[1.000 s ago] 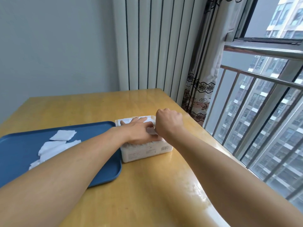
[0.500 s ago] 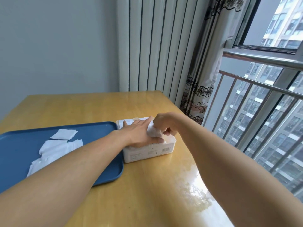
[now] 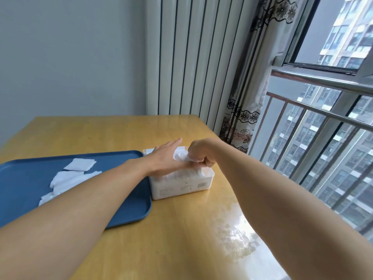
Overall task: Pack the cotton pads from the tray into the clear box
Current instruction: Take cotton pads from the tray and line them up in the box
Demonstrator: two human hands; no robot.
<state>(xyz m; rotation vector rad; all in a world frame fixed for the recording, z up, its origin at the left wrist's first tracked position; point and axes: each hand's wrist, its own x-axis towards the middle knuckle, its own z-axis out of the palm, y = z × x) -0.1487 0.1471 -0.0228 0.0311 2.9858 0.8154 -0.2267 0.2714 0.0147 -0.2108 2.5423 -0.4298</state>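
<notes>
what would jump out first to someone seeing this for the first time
Two bare forearms meet over the clear box mid-table: the left hand lies flat across its top while the right hand pinches a cotton pad over it. Left of the box, a blue tray holds loose white pads. To the right, a railed window shows apartment towers.

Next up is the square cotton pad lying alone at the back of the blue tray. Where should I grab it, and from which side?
Pinch the cotton pad by its right corner, which seems slightly lifted off the tray. Come from above and the right: it lies flat and apart from the heap, and the left forearm crosses the near side.
</notes>
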